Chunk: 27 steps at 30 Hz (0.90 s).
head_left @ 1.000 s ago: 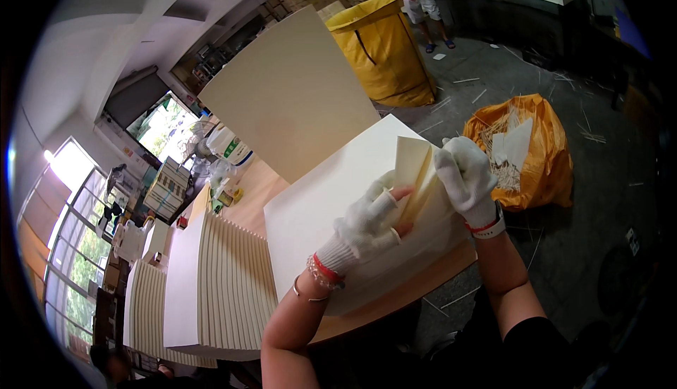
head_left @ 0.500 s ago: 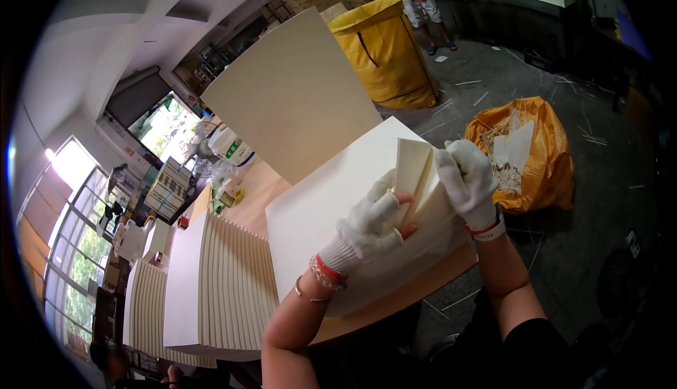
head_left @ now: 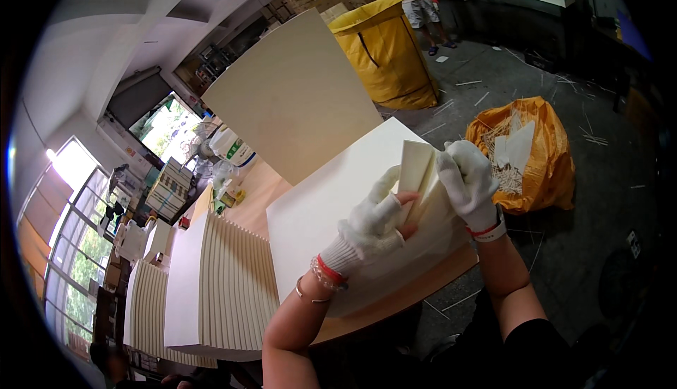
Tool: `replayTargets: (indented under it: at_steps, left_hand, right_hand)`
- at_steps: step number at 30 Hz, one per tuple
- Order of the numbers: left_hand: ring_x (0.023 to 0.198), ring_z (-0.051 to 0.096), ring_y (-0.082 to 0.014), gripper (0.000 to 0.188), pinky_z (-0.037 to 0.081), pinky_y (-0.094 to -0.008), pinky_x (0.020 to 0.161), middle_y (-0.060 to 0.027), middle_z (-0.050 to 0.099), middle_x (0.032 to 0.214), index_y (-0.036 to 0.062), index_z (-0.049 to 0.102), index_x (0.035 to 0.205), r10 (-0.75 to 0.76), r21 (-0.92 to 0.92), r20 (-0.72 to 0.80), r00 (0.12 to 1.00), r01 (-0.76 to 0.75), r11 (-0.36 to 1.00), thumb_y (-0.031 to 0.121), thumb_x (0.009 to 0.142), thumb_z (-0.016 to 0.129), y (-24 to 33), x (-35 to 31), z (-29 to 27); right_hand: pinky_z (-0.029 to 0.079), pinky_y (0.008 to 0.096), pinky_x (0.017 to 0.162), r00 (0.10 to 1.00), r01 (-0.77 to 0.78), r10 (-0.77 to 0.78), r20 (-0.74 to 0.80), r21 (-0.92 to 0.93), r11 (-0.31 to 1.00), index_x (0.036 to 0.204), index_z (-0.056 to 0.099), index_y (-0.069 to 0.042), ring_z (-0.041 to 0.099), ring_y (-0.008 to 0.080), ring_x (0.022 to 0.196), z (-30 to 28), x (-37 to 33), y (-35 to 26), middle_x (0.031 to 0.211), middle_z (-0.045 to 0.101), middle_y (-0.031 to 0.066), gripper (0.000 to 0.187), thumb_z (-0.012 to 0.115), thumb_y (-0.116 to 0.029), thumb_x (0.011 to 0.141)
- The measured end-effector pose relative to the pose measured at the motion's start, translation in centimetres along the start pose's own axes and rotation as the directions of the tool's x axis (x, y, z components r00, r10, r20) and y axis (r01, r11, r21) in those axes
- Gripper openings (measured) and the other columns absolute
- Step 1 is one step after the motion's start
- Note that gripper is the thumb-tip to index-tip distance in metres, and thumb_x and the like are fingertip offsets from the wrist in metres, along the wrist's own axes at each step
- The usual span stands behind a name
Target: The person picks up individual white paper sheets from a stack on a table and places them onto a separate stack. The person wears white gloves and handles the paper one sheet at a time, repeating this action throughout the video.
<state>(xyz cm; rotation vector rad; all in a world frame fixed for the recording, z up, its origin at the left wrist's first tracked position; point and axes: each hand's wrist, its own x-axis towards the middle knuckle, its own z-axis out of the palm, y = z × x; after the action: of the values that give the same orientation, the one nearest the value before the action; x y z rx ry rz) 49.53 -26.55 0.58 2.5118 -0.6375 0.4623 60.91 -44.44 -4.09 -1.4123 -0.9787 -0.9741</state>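
Note:
My left hand (head_left: pixel 369 223), in a white knitted glove with bare fingertips showing, is closed on a folded white card piece (head_left: pixel 417 162). That piece stands tilted, with a long narrow flap facing up. Against its right side, my right hand (head_left: pixel 468 181) is curled with fingers pinched at the card's edge; the gloved fingers hide the exact contact. Below both hands lies a large white board (head_left: pixel 331 202) on the wooden table (head_left: pixel 259 195).
Left of the board lean fanned stacks of white boards (head_left: pixel 236 283). A big upright board (head_left: pixel 289 100) stands behind. An orange bag of paper scraps (head_left: pixel 553 156) and a tall yellow bag (head_left: pixel 388 54) sit on the floor. A person (head_left: pixel 416 1) stands far back.
My left hand and the card piece have shifted slightly right, toward my right hand, which stays nearly still. The person at the back has moved their arms a little.

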Motion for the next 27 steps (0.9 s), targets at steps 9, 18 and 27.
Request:
replayTargets:
  at_steps: [9, 18, 27]
  left_hand:
    - [0.115, 0.059, -0.0374, 0.039, 0.049, -0.0368, 0.091, -0.0226, 0.048, 0.139, 0.0075, 0.063, 0.113, -0.013, -0.063, 0.073, 0.997, 0.018, 0.998, 0.011, 0.077, 0.078, 0.7, 0.5, -0.4]
    - [0.116, 0.059, -0.0387, 0.052, 0.051, -0.0375, 0.091, -0.0232, 0.045, 0.141, 0.01, 0.061, 0.123, 0.033, -0.019, 0.008, 0.999, -0.033, 0.999, 0.005, 0.074, 0.077, -0.5, 0.1, 0.2]
    - [0.117, 0.059, -0.035, 0.058, 0.05, -0.0351, 0.091, -0.023, 0.049, 0.139, 0.0115, 0.063, 0.125, 0.041, 0.006, -0.018, 0.999, -0.041, 0.999, -0.002, 0.071, 0.078, -0.3, 0.1, 0.4]
  right_hand:
    - [0.042, 0.0396, 0.059, 0.996, -0.093, 0.093, 0.004, 0.005, 0.996, 0.078, 0.057, 0.001, 0.051, 0.028, 0.063, 0.1, 0.0, 0.0, 0.067, 0.048, 0.0112, 0.016, 0.058, -0.008, 0.092]
    - [0.042, 0.0384, 0.057, 0.996, -0.086, 0.087, -0.009, 0.06, 0.994, 0.083, 0.058, 0.001, 0.05, 0.0272, 0.063, 0.1, -0.2, 0.0, 0.069, 0.046, 0.0103, 0.01, 0.058, -0.005, 0.091]
    - [0.044, 0.037, 0.057, 0.993, 0.119, -0.116, 0.029, -0.105, 0.987, 0.103, 0.058, 0.003, 0.051, 0.0267, 0.065, -0.1, -0.5, 0.8, 0.074, 0.049, 0.0107, 0.022, 0.061, -0.003, 0.082]
